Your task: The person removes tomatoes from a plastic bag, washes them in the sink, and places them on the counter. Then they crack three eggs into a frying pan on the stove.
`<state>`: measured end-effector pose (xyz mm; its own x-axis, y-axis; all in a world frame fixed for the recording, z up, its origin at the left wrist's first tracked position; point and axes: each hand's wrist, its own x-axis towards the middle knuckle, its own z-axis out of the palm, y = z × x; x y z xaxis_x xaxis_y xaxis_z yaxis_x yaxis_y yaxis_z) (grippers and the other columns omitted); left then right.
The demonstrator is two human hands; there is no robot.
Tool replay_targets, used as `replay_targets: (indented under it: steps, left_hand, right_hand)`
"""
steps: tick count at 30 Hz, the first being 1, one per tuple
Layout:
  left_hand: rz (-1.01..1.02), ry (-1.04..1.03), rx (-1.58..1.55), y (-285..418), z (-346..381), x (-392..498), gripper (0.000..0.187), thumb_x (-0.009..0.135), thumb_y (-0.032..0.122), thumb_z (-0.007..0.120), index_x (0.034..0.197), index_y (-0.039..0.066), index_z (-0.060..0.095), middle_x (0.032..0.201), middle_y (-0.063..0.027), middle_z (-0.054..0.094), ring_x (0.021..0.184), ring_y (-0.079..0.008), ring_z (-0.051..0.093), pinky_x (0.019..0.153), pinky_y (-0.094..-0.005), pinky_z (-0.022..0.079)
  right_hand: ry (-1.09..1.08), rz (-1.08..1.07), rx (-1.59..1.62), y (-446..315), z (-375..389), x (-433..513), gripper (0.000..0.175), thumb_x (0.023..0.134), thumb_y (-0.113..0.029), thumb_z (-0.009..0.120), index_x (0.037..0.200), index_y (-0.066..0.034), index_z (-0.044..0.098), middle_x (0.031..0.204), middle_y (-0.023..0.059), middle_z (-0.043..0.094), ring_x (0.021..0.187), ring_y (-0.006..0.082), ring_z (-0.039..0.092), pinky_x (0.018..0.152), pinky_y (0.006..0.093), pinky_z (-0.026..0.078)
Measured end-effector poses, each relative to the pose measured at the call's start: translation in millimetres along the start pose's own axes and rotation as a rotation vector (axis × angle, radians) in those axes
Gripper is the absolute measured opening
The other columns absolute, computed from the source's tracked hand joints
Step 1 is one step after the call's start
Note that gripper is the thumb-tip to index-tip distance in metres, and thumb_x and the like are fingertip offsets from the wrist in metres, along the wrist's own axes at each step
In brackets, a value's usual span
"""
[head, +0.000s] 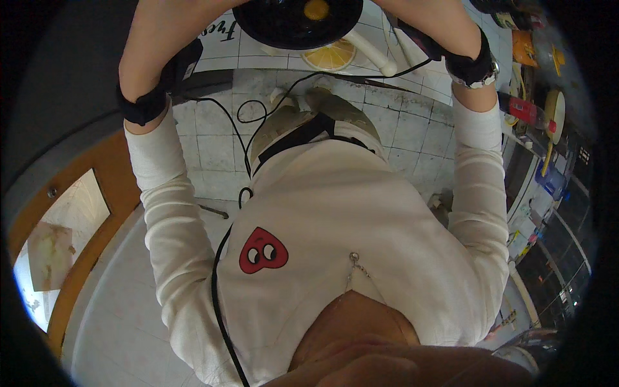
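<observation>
Both of my hands are out of view beyond the top edge; only the forearms reach in that direction. Before me, at the top centre, is a black frying pan (280, 29), cut off by the picture's edge. A round yellow egg yolk (316, 8) lies in it. The pan's cream-coloured handle (372, 54) points back towards me and to the right. Under the pan is a white tiled counter (271, 62) with a printed citrus slice (331, 57) and upside-down lettering. What my hands touch is hidden.
A black cable (290, 92) crosses the counter's front edge and loops down past my body. To the right stand a red-labelled bottle (524, 111), an orange packet (524, 48) and a blue container (550, 179). A wooden-framed door (109, 181) is at the left.
</observation>
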<state>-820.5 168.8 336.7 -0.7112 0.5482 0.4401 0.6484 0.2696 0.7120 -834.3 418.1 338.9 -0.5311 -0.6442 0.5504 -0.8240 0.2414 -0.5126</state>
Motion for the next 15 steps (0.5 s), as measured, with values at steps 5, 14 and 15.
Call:
replay_targets:
  steps: [5,14,15]
  left_hand:
    - [0.021,0.059,-0.007,5,4,3,0.050,0.083,-0.011,0.064,0.131,0.000,0.058,0.125,-0.0135,0.063,0.115,-0.0242,0.063,0.100,-0.0374,0.052]
    - [-0.130,0.295,0.025,-1,24,-9,0.041,0.086,-0.009,0.062,0.126,0.001,0.061,0.119,-0.0099,0.064,0.109,-0.0195,0.064,0.096,-0.0335,0.053]
    - [-0.132,0.330,-0.027,-4,27,-11,0.040,0.087,-0.009,0.061,0.126,0.001,0.062,0.119,-0.0095,0.064,0.109,-0.0189,0.064,0.096,-0.0331,0.053]
  right_hand:
    - [0.048,-0.007,-0.027,3,-9,-2,0.016,0.082,0.000,0.071,0.089,-0.0045,0.058,0.103,0.0127,0.069,0.089,0.0262,0.069,0.076,0.0348,0.053]
    - [0.240,0.176,0.343,25,-6,-12,0.014,0.083,0.001,0.070,0.087,-0.0041,0.057,0.106,0.0110,0.069,0.097,0.0175,0.066,0.080,0.0323,0.054]
    - [0.279,0.249,0.431,30,-2,-14,0.014,0.083,0.001,0.069,0.087,-0.0043,0.057,0.106,0.0105,0.069,0.098,0.0162,0.065,0.081,0.0316,0.054]
